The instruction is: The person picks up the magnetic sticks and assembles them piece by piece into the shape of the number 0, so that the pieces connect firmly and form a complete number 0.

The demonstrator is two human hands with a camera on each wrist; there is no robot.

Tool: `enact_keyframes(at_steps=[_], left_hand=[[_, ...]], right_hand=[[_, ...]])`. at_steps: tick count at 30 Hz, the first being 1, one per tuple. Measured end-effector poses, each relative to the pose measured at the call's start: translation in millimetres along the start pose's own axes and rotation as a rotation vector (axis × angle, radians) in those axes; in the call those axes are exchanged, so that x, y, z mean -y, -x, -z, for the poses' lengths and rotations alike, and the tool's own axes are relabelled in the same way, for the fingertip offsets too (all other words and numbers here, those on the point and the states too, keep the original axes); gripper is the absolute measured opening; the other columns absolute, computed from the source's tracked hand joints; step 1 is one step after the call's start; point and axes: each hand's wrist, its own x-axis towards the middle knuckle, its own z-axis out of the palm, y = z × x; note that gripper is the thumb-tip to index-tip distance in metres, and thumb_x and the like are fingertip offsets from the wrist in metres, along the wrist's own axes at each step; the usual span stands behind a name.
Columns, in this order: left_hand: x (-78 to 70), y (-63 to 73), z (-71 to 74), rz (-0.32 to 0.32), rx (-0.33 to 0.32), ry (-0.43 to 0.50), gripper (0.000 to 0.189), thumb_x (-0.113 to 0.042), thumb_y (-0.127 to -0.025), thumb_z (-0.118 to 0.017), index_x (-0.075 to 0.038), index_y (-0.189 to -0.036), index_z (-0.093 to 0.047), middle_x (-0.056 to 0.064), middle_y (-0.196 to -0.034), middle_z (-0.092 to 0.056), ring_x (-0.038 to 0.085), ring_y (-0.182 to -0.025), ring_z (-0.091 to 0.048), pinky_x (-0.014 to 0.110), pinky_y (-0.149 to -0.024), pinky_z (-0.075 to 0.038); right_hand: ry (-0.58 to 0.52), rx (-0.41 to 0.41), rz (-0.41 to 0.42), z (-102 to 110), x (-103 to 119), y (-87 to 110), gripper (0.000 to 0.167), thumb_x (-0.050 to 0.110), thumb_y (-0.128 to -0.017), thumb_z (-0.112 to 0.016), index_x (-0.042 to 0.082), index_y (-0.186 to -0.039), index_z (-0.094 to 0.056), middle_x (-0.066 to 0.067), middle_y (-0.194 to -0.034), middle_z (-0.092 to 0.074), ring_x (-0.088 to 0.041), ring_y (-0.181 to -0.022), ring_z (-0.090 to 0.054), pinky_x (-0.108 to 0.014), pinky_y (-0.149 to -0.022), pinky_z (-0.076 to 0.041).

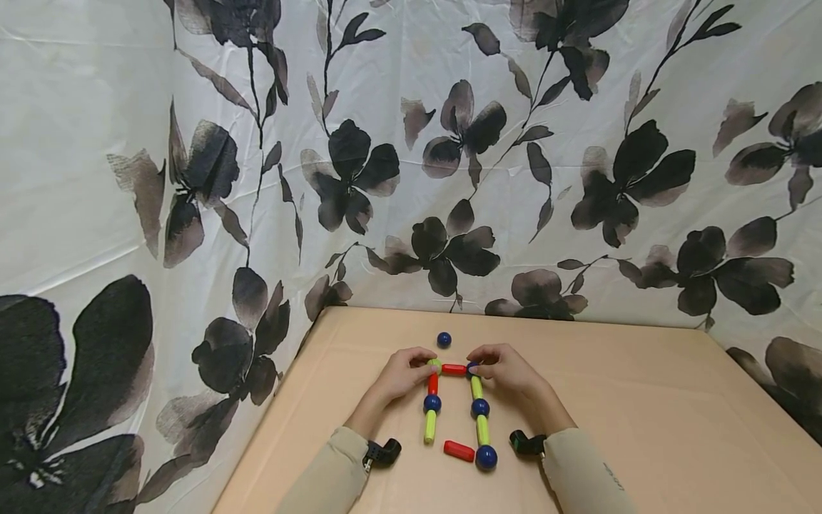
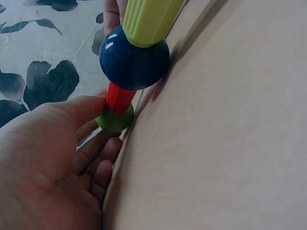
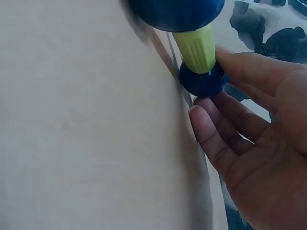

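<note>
My left hand (image 1: 403, 373) pinches a green ball (image 1: 434, 365) at the far left corner of a frame of toy rods and balls. My right hand (image 1: 510, 370) grips the blue ball (image 3: 202, 84) at the far right corner. A red rod (image 1: 454, 370) spans the two corners. Down the left side run a red rod (image 2: 120, 98), a blue ball (image 2: 135, 58) and a yellow-green rod (image 1: 429, 428). The right side has a yellow-green rod (image 1: 477, 387), a blue ball (image 1: 479, 407), another yellow-green rod (image 1: 483, 430) and a blue ball (image 1: 486, 457) at the near end.
Beyond the frame, a single blue ball (image 1: 444, 340) lies on the tan table (image 1: 668, 414). Another red rod (image 1: 459, 450) lies at the near side, its right end close to the nearest blue ball; contact is unclear. A flowered cloth (image 1: 398, 143) hangs behind the table.
</note>
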Motion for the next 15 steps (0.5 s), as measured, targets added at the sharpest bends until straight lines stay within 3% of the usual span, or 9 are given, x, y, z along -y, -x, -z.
enact_keyframes(at_steps=[8, 11, 15], left_hand=[[-3.8, -3.6, 1.7, 0.007, -0.032, 0.009, 0.035, -0.029, -0.098, -0.075, -0.01, -0.127, -0.073, 0.004, -0.118, -0.072, 0.019, -0.104, -0.063, 0.035, -0.092, -0.053], [-5.7, -4.8, 0.7, 0.02, -0.055, 0.019, 0.042, -0.027, -0.099, -0.074, -0.011, -0.137, -0.067, 0.011, -0.132, -0.066, 0.026, -0.114, -0.064, 0.042, -0.096, -0.056], [-9.8, -8.9, -0.8, 0.011, -0.066, -0.015, 0.06, -0.024, -0.099, -0.073, -0.01, -0.153, -0.051, 0.019, -0.156, -0.046, 0.037, -0.132, -0.058, 0.05, -0.105, -0.053]], right_hand=[[-0.073, -0.004, 0.018, 0.1, -3.9, -0.2, 0.027, 0.015, -0.097, -0.074, 0.003, -0.121, -0.074, -0.01, -0.11, -0.072, -0.025, -0.097, -0.056, -0.032, -0.083, -0.047], [-0.103, 0.007, 0.009, 0.6, -6.2, 0.9, 0.03, 0.017, -0.097, -0.074, 0.002, -0.122, -0.073, -0.011, -0.112, -0.072, -0.025, -0.096, -0.055, -0.03, -0.078, -0.046], [-0.115, 0.013, 0.013, -1.3, -10.0, 2.7, 0.03, 0.018, -0.097, -0.075, 0.002, -0.123, -0.073, -0.011, -0.112, -0.072, -0.024, -0.096, -0.056, -0.028, -0.076, -0.048]])
